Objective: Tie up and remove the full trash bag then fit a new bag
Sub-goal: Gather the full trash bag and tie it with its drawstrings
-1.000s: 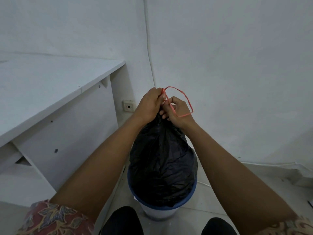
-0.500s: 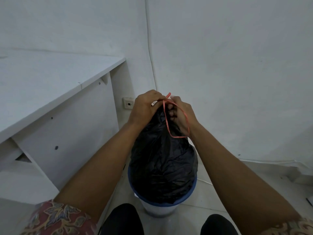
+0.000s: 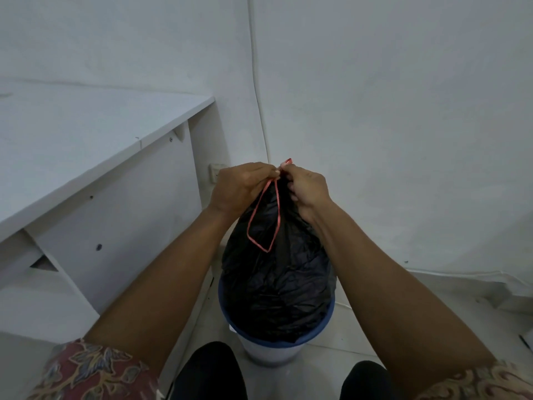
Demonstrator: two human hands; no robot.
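Observation:
A full black trash bag [image 3: 277, 281] bulges out of a white bin with a blue rim [image 3: 331, 308] on the floor. Its gathered neck is held up between my hands. My left hand [image 3: 240, 187] pinches the red drawstring [image 3: 264, 223] at the bag's top. My right hand [image 3: 307, 187] grips the neck and a short red end that sticks up. A loop of the drawstring hangs down over the front of the bag. The knot itself is hidden by my fingers.
A white desk [image 3: 86, 145] stands close on the left, its side panel next to the bin. White walls meet in a corner behind, with a wall socket [image 3: 217, 171] and a thin cable [image 3: 259, 111] there. My knees [image 3: 213, 370] are just below the bin.
The red loop, first held up above my right hand, has swung down and now hangs in front of the bag. Both hands came lower and closer together at the neck.

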